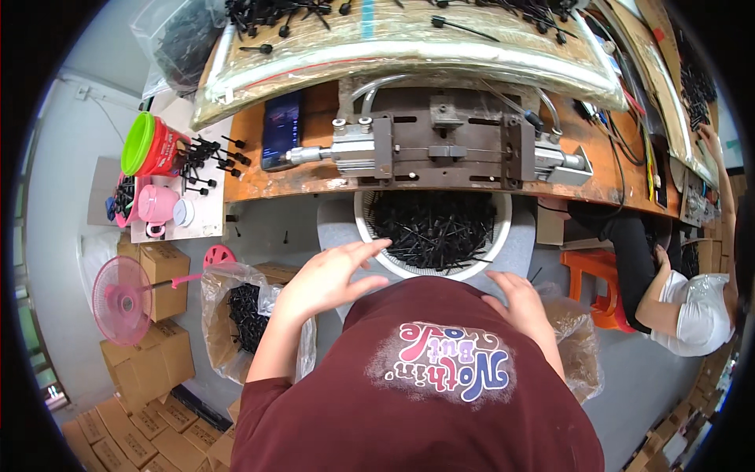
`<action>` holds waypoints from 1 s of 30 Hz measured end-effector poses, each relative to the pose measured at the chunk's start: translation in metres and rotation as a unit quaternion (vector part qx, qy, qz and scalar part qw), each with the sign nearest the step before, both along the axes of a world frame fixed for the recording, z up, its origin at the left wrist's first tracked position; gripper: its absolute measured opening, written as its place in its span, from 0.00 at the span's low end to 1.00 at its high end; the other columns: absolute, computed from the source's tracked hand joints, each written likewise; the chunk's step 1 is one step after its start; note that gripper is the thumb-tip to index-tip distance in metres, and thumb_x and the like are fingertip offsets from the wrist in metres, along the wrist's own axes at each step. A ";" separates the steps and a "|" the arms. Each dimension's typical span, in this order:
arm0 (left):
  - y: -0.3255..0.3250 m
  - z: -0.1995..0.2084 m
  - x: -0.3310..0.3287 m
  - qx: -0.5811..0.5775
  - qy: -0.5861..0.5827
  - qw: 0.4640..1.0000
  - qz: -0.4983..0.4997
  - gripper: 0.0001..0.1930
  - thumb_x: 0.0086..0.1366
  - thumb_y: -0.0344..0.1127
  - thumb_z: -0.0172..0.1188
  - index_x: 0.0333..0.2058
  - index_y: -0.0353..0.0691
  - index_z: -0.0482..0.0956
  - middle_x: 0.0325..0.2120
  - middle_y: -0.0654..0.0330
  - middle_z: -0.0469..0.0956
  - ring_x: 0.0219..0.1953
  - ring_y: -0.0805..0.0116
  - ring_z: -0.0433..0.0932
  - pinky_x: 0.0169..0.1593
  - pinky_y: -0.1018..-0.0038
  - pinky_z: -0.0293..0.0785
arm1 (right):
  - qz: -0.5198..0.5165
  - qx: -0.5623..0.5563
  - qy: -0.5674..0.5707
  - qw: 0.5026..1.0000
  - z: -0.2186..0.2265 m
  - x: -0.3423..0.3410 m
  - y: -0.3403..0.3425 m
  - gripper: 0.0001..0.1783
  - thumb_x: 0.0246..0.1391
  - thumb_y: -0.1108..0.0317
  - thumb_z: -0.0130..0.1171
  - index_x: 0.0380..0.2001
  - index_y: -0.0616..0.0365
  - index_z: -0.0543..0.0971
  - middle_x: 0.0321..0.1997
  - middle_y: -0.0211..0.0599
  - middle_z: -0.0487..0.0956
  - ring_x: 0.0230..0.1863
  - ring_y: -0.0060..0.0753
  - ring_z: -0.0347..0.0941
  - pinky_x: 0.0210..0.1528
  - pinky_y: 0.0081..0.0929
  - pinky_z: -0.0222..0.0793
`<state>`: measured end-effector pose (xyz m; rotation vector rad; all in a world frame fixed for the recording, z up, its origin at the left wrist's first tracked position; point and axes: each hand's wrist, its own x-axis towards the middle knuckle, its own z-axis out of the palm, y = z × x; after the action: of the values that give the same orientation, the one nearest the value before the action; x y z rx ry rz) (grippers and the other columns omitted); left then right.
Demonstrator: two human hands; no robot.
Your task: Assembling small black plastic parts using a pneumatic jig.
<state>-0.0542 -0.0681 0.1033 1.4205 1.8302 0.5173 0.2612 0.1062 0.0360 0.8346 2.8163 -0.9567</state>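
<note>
My left hand (334, 277) is open at the near left rim of a round white basket (504, 228); its fingers are apart and nothing is in them. My right hand (521, 303) is by the near right side of the basket, fingers loosely spread and holding nothing visible. Inside the basket lies a heap of thin black stemmed pieces (432, 228). The basket rests between my grey-clad legs, below the bench edge. Just beyond it, a dark metal fixture (487, 161) is mounted on the bench, with a silver air cylinder (360, 153) at its left and another (553, 160) at its right.
A phone (281, 130) lies left of the fixture. Above, a plastic-wrapped board (409, 59) carries more black pieces. A lined carton (248, 318), a pink fan (122, 300) and a red bucket (167, 149) stand left. An orange stool (586, 275) and another person (692, 311) are right.
</note>
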 end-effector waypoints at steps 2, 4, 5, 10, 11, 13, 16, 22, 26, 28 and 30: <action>0.006 0.029 -0.001 0.055 -0.092 0.994 -0.020 0.28 0.59 0.37 0.67 0.58 0.39 0.73 0.41 0.52 0.82 0.39 0.60 0.82 0.46 0.66 0.77 | -0.056 0.012 0.021 0.998 0.028 0.006 -0.005 0.25 0.49 0.67 0.67 0.52 0.58 0.75 0.45 0.45 0.79 0.49 0.49 0.75 0.52 0.40 0.69; 0.012 0.043 -0.003 0.117 -0.109 0.986 -0.043 0.26 0.57 0.32 0.68 0.56 0.39 0.76 0.39 0.54 0.82 0.38 0.62 0.82 0.44 0.69 0.77 | -0.084 0.028 0.046 0.995 0.049 0.002 -0.003 0.23 0.49 0.69 0.67 0.49 0.59 0.77 0.44 0.44 0.80 0.46 0.48 0.76 0.49 0.38 0.70; 0.016 0.049 -0.003 0.148 -0.118 0.981 -0.052 0.25 0.56 0.30 0.69 0.55 0.38 0.77 0.38 0.55 0.83 0.37 0.63 0.82 0.44 0.70 0.78 | -0.081 0.025 0.077 0.993 0.057 -0.005 -0.001 0.22 0.49 0.70 0.68 0.48 0.59 0.77 0.43 0.43 0.80 0.45 0.47 0.77 0.48 0.36 0.71; 0.045 0.065 0.005 0.397 -0.061 0.915 -0.034 0.06 0.53 0.27 0.70 0.32 0.35 0.84 0.23 0.60 0.82 0.23 0.68 0.79 0.27 0.73 0.72 | -0.048 -0.022 0.240 0.969 0.098 -0.050 0.003 0.16 0.45 0.76 0.69 0.41 0.62 0.81 0.37 0.42 0.82 0.38 0.41 0.79 0.42 0.30 0.73; 0.044 0.071 0.002 0.427 -0.049 0.903 -0.011 0.05 0.53 0.27 0.70 0.30 0.36 0.84 0.22 0.61 0.82 0.22 0.68 0.79 0.26 0.74 0.72 | -0.049 -0.022 0.260 0.964 0.105 -0.052 0.005 0.15 0.44 0.77 0.68 0.39 0.63 0.81 0.36 0.42 0.82 0.37 0.41 0.80 0.41 0.30 0.73; 0.038 0.084 -0.004 0.482 -0.021 0.875 0.036 0.04 0.52 0.26 0.69 0.27 0.37 0.84 0.21 0.61 0.81 0.21 0.68 0.78 0.24 0.74 0.70 | -0.050 -0.028 0.301 0.952 0.117 -0.056 0.013 0.13 0.43 0.79 0.68 0.36 0.64 0.82 0.33 0.42 0.83 0.36 0.39 0.80 0.38 0.28 0.73; 0.013 0.091 -0.019 0.591 -0.120 0.796 0.052 0.09 0.56 0.33 0.67 0.20 0.39 0.80 0.15 0.64 0.79 0.15 0.74 0.74 0.20 0.78 0.63 | -0.067 -0.052 0.306 0.948 0.120 -0.056 0.021 0.12 0.42 0.81 0.66 0.34 0.66 0.82 0.31 0.42 0.83 0.33 0.37 0.79 0.37 0.28 0.73; -0.005 0.118 -0.040 0.434 -0.362 0.782 -0.262 0.21 0.56 0.48 0.73 0.33 0.30 0.85 0.27 0.52 0.84 0.21 0.72 0.79 0.21 0.83 0.68 | -0.058 -0.087 0.263 0.959 0.105 -0.066 0.012 0.07 0.45 0.78 0.65 0.31 0.65 0.82 0.28 0.40 0.82 0.31 0.35 0.79 0.36 0.26 0.72; 0.009 0.112 -0.039 0.376 -0.328 0.818 -0.286 0.22 0.55 0.43 0.74 0.37 0.26 0.84 0.33 0.42 0.84 0.26 0.66 0.83 0.25 0.81 0.77 | -0.053 -0.088 0.257 0.961 0.103 -0.074 0.012 0.07 0.45 0.78 0.65 0.31 0.64 0.82 0.28 0.39 0.81 0.30 0.34 0.78 0.35 0.25 0.71; 0.011 0.109 -0.039 0.377 -0.336 0.816 -0.283 0.23 0.54 0.43 0.75 0.38 0.26 0.84 0.33 0.42 0.83 0.27 0.65 0.84 0.25 0.80 0.77 | -0.068 -0.088 0.258 0.960 0.104 -0.075 0.011 0.06 0.46 0.79 0.65 0.31 0.65 0.82 0.28 0.40 0.81 0.30 0.33 0.78 0.35 0.25 0.71; 0.012 0.110 -0.041 0.372 -0.331 0.823 -0.273 0.24 0.52 0.43 0.76 0.38 0.25 0.84 0.34 0.42 0.83 0.28 0.63 0.84 0.26 0.79 0.78 | -0.080 -0.086 0.266 0.957 0.104 -0.076 0.010 0.05 0.46 0.80 0.64 0.30 0.65 0.82 0.28 0.40 0.81 0.29 0.31 0.77 0.34 0.24 0.70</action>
<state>-0.0950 -0.0556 0.2134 1.8385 0.6040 1.3039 0.1848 0.1161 0.1397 0.9070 3.0491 -1.6468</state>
